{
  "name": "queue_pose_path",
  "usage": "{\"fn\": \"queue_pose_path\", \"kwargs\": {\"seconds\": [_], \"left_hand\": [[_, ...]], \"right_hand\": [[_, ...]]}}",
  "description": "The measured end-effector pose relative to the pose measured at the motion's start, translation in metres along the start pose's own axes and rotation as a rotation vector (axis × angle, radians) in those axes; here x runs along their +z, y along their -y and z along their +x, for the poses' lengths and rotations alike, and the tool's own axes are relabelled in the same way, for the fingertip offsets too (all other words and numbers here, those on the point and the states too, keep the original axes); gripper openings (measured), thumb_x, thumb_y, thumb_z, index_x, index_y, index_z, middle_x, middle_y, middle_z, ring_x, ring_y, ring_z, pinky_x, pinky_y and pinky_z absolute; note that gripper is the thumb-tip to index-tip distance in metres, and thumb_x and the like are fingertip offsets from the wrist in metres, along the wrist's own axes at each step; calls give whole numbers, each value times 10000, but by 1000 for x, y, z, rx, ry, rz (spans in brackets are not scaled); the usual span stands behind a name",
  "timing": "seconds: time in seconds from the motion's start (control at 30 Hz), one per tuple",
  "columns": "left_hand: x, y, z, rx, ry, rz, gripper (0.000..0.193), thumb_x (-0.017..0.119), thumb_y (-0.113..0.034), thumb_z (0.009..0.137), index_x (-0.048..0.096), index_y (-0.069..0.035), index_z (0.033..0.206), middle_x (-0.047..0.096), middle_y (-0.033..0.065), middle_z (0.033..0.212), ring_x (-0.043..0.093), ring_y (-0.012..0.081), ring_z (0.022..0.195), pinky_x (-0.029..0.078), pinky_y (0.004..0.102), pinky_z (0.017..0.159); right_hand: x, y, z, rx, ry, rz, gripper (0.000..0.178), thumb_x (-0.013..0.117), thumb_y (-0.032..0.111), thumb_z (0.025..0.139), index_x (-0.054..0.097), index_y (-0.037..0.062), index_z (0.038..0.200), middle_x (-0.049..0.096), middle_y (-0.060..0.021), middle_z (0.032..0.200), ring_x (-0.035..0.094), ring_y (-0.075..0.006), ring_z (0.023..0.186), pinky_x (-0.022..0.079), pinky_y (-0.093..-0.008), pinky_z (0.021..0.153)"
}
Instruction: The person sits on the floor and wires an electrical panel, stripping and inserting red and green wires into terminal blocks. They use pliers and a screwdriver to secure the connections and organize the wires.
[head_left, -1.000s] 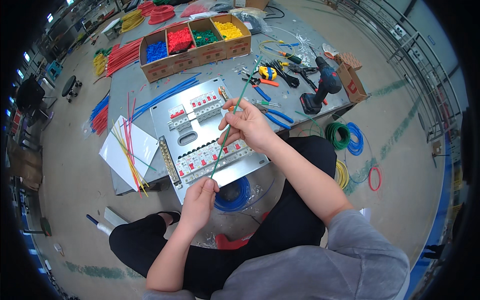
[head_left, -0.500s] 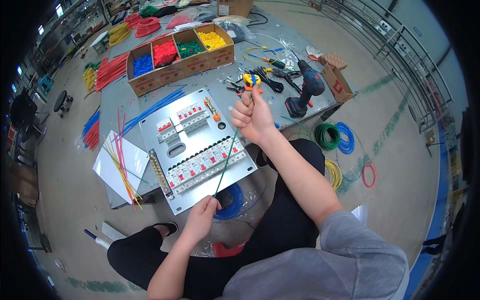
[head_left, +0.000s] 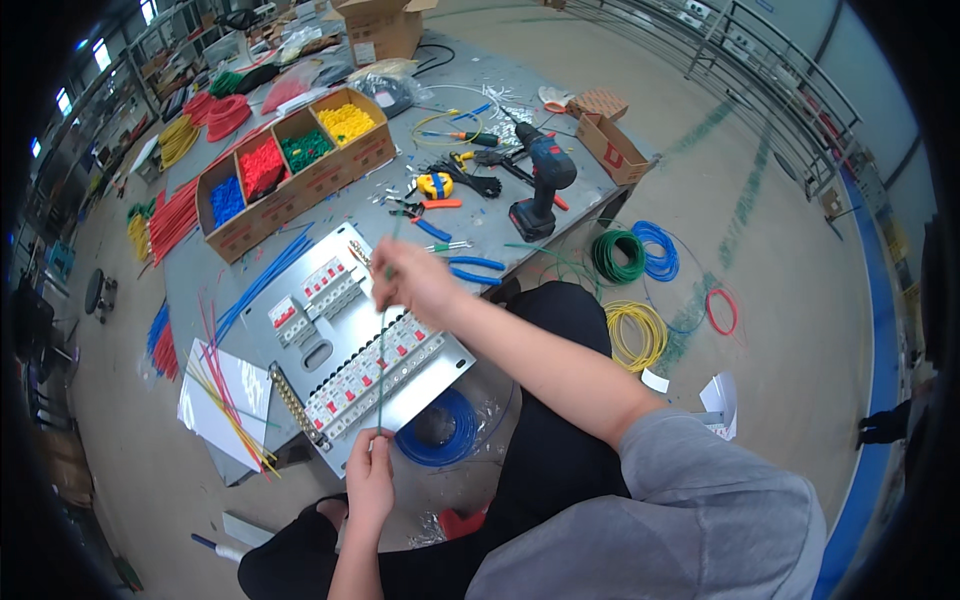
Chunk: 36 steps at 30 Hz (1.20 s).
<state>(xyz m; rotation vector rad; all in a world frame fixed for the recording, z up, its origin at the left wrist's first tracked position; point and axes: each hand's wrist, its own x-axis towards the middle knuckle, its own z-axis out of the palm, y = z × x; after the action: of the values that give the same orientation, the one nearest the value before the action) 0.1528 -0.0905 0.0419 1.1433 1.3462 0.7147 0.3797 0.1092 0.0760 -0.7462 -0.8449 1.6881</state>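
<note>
A thin green wire (head_left: pixel 381 375) stretches between my two hands over a metal mounting plate (head_left: pixel 335 235). Low down, beside the plate's near edge, my left hand (head_left: pixel 370 485) pinches the wire's lower part. My right hand (head_left: pixel 415 285), slightly blurred, is closed around the upper part, above the plate's far right area and hiding some of it. A row of circuit breakers (head_left: pixel 372 370) runs along the near side of the plate, with smaller breakers (head_left: pixel 325 290) farther up. A brass terminal bar (head_left: pixel 297 402) lines the left edge.
A divided cardboard box (head_left: pixel 300 200) of coloured caps stands behind the plate. To the right are blue-handled pliers (head_left: pixel 475 268), a yellow tape measure (head_left: pixel 434 185) and a cordless drill (head_left: pixel 545 180). Wire coils (head_left: pixel 638 335) lie on the floor, and cut wires (head_left: pixel 235 405) on white paper at left.
My view has shifted, so the table sits farther left. My right hand has moved down and left over the plate, its raised thumb no longer showing. Both hands keep hold of the wire.
</note>
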Motion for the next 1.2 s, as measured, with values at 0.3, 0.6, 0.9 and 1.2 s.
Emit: {"fn": "queue_pose_path", "kwargs": {"seconds": [0.3,0.6,0.9,1.2], "left_hand": [[-54,9,16,247,-348,-321,263,471,-227,1114,567,-35,961,456,-25,668,385,52,557,332,234,518],[-153,41,54,105,-824,726,360,561,-314,1033,633,19,1147,634,190,1034,594,367,997,466,452,879],[-151,72,64,-21,-871,939,528,672,-417,940,625,10,1247,545,192,1293,492,384,1201,377,513,1017],[-174,77,102,9,-1015,1013,312,700,-302,916,690,8,943,696,194,927,640,390,981,478,499,866]], "right_hand": [[61,-47,-71,40,723,-1226,371,561,351,1042,689,3,1068,707,-200,1008,680,-407,922,536,-474,809],[76,-25,-67,213,726,-1416,303,566,302,1054,680,44,1164,728,-143,1014,700,-302,957,539,-409,842],[71,-23,-62,181,658,-1417,268,611,271,1036,691,35,1134,749,-142,989,720,-301,934,555,-390,837],[79,-32,-63,135,653,-1465,302,589,291,1037,701,31,1144,753,-145,1010,720,-312,943,556,-407,845]]}}
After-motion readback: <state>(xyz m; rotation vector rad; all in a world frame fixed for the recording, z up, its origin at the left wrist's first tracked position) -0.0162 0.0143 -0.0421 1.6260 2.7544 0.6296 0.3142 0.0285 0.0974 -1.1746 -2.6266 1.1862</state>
